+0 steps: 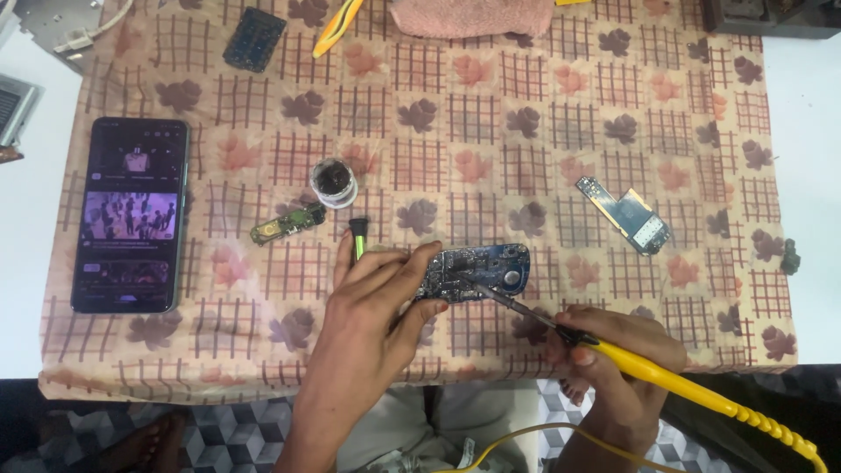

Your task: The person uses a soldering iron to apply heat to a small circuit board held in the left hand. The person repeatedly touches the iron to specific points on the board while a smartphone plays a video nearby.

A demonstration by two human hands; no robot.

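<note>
While the left hand point(372, 293) pinches the near end of a blue circuit board point(477, 271) between thumb and fingers, the right hand point(613, 355) is closed around the yellow handle of a soldering iron point(631, 363), whose dark tip rests on the board's middle. That board lies near the front edge of a checked, leaf-patterned cloth point(543, 114). Just beside the left fingers stands a green-handled brush point(358, 238), and beyond it a small round pot point(334, 182) of dark paste. A green board strip point(287, 223) lies left of the pot. Far left, a smartphone point(131, 215) shows a lit screen. Well apart on the right lies another blue board point(624, 215); a pink towel point(473, 16) sits at the far edge.
</note>
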